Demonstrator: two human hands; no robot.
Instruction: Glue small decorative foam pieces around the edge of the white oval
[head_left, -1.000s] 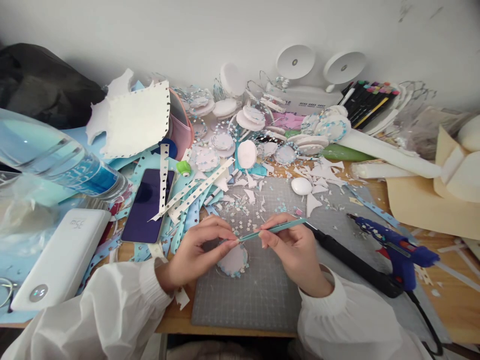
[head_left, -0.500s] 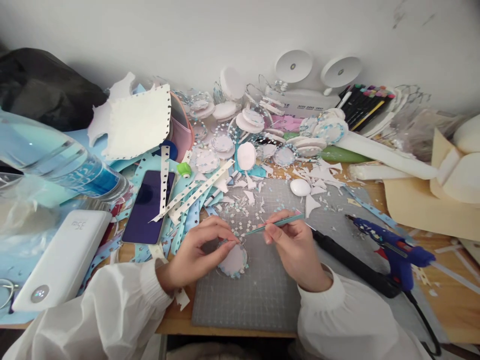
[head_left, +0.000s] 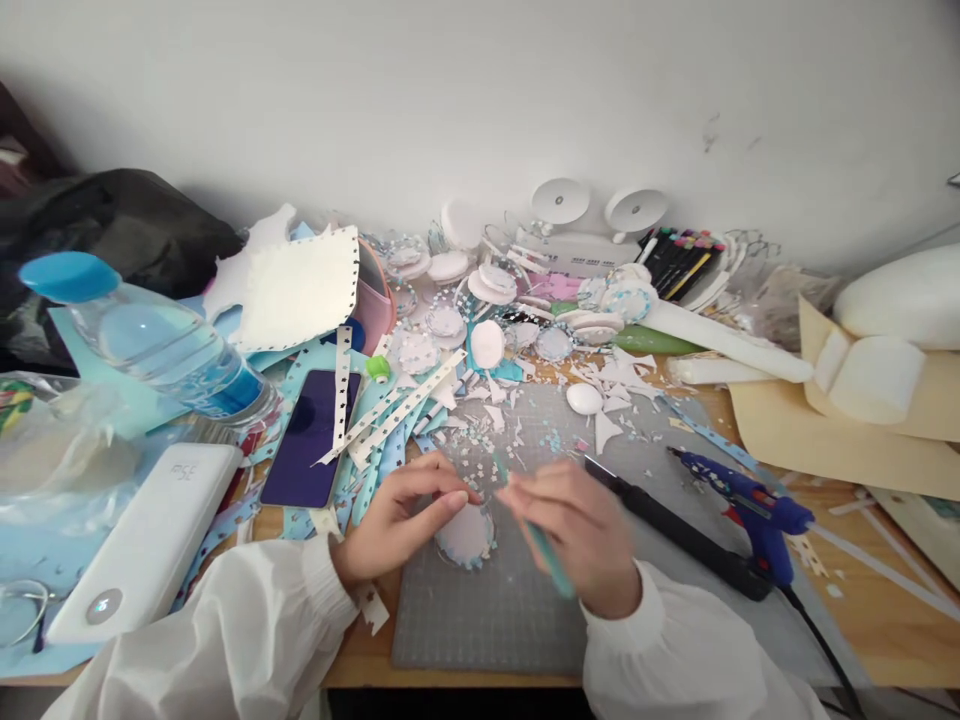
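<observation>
My left hand (head_left: pixel 401 520) pinches thumb and finger together at the top edge of a round white disc (head_left: pixel 466 535) rimmed with small pale blue and white stars. The disc lies at the left side of a grey cutting mat (head_left: pixel 495 620). In my right hand (head_left: pixel 585 520) is a pair of slim teal tweezers (head_left: pixel 553 562), blurred by motion. One end points up toward loose paper stars (head_left: pixel 491 440) scattered on the mat; the other slants down across the palm. Whether the tweezers' tips hold a star is too small to tell.
To the right lie a black-handled tool (head_left: pixel 682 525) and a blue glue gun (head_left: pixel 750 505). Left are a phone (head_left: pixel 304 440), a white power bank (head_left: pixel 146 545) and a tilted water bottle (head_left: pixel 165 345). Star-trimmed discs (head_left: pixel 491 285) pile up at the back among paper scraps.
My right hand has turned: the tweezers swung from lying nearly level, tip by my left fingers, to slanting steeply with one end toward the loose stars. My left hand stays at the disc; the view has tilted upward.
</observation>
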